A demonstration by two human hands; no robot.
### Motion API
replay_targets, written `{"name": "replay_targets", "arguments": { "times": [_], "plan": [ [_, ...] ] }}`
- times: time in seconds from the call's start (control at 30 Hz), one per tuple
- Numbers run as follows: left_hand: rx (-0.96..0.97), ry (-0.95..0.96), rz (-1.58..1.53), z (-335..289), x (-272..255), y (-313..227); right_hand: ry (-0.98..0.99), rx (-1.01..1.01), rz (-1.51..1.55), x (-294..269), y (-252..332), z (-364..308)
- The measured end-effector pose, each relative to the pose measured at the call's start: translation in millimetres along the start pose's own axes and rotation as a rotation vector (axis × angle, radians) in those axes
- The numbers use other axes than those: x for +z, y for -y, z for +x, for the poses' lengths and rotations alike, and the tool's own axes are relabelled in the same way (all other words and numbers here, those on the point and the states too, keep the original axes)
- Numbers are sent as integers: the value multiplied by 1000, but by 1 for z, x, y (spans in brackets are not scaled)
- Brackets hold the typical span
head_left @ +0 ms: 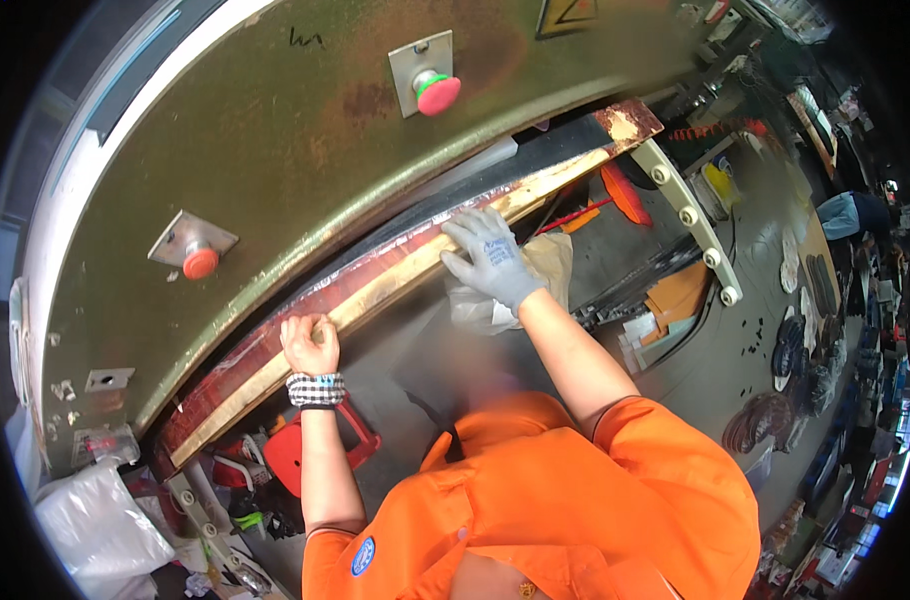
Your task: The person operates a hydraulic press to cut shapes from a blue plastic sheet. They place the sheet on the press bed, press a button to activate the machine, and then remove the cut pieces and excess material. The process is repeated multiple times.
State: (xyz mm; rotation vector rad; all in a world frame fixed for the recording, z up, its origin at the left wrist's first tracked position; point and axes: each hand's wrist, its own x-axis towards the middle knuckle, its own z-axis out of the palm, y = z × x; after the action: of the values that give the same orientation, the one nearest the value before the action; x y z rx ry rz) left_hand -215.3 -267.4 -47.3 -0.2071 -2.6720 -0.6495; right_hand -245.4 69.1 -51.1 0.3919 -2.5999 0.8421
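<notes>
A long reddish-brown board with a worn, pale wooden front edge [400,282] runs slantwise in front of me, below a green machine body [305,130]. My left hand [310,345] is bare, with a black-and-white checked band at its wrist. Its fingers curl over the board's edge on the left. Farther right, my right hand [492,258] wears a grey work glove. That hand lies on the same edge with its fingers spread and holds nothing. Behind the board's edge lies a dark strip [455,205], partly under the machine.
Two red push buttons on metal plates, one upper [438,95] and one lower [201,262], stick out of the machine. A red stool [285,455] stands below the board at left. A pale bracket [687,215] juts out at right. A plastic bag [105,525] lies lower left.
</notes>
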Motion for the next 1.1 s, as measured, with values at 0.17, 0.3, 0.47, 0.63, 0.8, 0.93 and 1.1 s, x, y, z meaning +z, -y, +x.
{"name": "replay_targets", "arguments": {
  "times": [0.17,0.3,0.47,0.63,0.8,0.93,1.1],
  "plan": [
    [12,0,-7,-37,-13,-24,3,39,-87,-18,20,-37],
    [43,79,-26,-82,-32,-47,-53,53,-118,-43,36,-70],
    [46,243,-242,-130,-68,-56,-137,95,-128,-86,27,-65],
    [-158,-131,158,-142,-112,-21,-145,181,-440,-106,4,-35],
    [-488,-12,339,-159,-123,-9,48,265,-397,-116,-4,-56],
    [-623,-174,471,-171,-122,-16,-23,241,-159,-143,-9,-95],
    [-742,48,608,-190,-142,-21,-23,877,951,-208,-38,-112]
  ]
}}
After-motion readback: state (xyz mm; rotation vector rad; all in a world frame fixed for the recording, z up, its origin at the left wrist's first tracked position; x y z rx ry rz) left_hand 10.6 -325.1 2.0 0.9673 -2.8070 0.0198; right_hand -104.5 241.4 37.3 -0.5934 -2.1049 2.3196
